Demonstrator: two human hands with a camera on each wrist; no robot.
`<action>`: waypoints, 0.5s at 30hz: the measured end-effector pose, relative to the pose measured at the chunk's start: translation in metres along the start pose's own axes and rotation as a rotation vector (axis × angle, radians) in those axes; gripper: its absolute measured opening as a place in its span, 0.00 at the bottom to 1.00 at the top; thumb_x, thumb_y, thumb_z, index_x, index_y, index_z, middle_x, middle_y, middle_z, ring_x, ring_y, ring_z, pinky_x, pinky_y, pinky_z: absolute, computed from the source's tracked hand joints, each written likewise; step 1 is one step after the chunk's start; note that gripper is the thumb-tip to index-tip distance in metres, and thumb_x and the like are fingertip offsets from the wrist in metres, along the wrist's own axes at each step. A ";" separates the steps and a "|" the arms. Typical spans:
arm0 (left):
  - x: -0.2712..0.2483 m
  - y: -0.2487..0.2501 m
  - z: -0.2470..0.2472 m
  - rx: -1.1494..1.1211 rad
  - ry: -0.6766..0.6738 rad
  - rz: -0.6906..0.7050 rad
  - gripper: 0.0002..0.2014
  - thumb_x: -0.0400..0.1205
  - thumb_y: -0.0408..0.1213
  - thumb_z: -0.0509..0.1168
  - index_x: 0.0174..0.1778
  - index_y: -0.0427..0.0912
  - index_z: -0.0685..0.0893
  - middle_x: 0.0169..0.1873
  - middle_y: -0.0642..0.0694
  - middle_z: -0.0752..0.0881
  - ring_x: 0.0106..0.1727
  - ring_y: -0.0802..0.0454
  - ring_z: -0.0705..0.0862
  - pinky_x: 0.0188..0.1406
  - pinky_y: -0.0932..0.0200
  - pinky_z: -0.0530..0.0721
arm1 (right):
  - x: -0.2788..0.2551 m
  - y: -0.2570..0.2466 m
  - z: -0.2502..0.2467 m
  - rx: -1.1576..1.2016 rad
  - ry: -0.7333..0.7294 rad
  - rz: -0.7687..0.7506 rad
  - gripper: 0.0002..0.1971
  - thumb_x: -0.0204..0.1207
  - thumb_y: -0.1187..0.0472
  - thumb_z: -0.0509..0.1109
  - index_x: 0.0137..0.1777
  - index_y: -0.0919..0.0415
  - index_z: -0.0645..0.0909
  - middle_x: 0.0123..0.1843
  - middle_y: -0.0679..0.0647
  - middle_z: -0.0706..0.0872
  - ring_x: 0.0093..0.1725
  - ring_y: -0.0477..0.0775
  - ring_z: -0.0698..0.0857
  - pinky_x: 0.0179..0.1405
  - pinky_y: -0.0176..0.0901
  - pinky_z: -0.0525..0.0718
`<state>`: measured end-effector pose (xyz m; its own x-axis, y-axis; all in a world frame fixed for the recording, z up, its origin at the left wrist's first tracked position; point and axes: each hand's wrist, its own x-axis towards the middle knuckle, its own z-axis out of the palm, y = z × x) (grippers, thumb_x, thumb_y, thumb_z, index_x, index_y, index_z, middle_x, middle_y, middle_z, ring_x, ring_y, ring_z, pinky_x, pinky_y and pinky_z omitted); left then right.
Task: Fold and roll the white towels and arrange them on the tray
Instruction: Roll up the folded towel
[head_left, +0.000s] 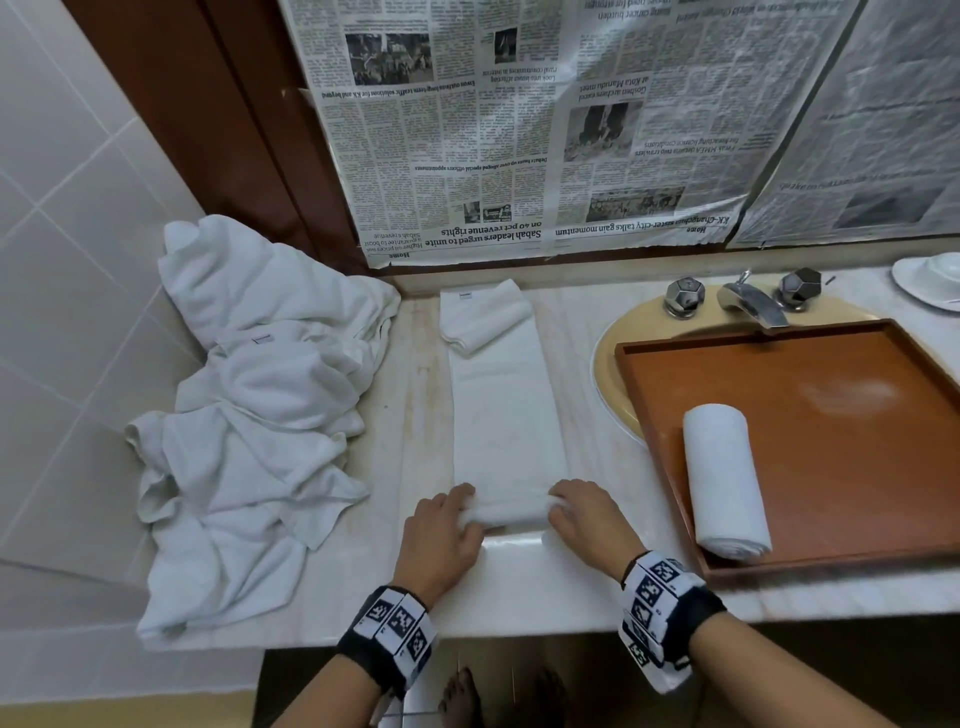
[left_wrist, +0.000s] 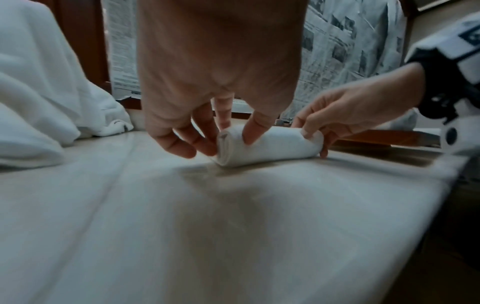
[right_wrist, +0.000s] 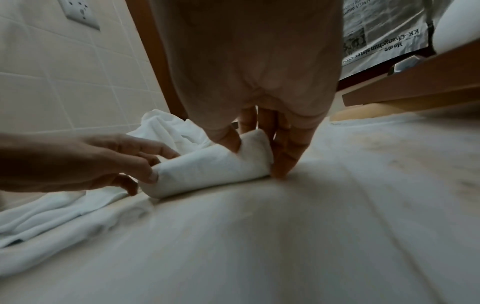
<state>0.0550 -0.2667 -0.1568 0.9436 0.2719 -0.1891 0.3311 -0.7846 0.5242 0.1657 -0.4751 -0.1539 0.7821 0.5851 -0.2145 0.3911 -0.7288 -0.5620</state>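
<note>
Both hands on the towel roll, 1 finished roll on the tray.

Head view: left hand (head_left: 441, 530) and right hand (head_left: 587, 519) grip the 2 ends of the started roll at the near end of the folded towel (head_left: 506, 405) laid flat on the worktop (head_left: 405, 374); rolled towel (head_left: 724, 480) lies on the tray (head_left: 831, 374) over the sink; towel pile (head_left: 260, 395) at left. Left wrist: fingers (left_wrist: 255, 131) curled over the roll's end. Right wrist: fingers (right_wrist: 285, 160) wrapped round the other end.
</note>
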 end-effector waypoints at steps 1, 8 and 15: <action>0.000 -0.002 0.000 -0.053 -0.014 -0.017 0.23 0.81 0.49 0.59 0.72 0.49 0.79 0.57 0.49 0.82 0.60 0.48 0.79 0.61 0.53 0.77 | -0.001 0.001 0.001 0.007 0.011 0.002 0.13 0.84 0.59 0.61 0.64 0.60 0.79 0.57 0.54 0.83 0.58 0.57 0.79 0.56 0.44 0.74; 0.006 -0.006 -0.007 -0.210 -0.061 -0.244 0.13 0.82 0.51 0.66 0.39 0.46 0.82 0.36 0.49 0.81 0.41 0.52 0.78 0.42 0.58 0.70 | -0.009 -0.001 0.007 0.034 0.128 -0.006 0.06 0.86 0.59 0.61 0.60 0.55 0.76 0.54 0.51 0.74 0.43 0.58 0.80 0.47 0.50 0.81; 0.002 -0.009 -0.008 -0.271 0.050 -0.311 0.20 0.78 0.59 0.72 0.37 0.46 0.79 0.36 0.53 0.80 0.40 0.54 0.80 0.38 0.61 0.71 | -0.019 0.001 0.011 -0.234 0.102 -0.152 0.11 0.78 0.55 0.64 0.56 0.55 0.83 0.53 0.51 0.80 0.52 0.54 0.80 0.33 0.47 0.84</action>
<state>0.0535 -0.2546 -0.1555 0.7952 0.5047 -0.3360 0.5838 -0.4878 0.6490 0.1455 -0.4832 -0.1593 0.7462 0.6635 -0.0539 0.5994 -0.7049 -0.3792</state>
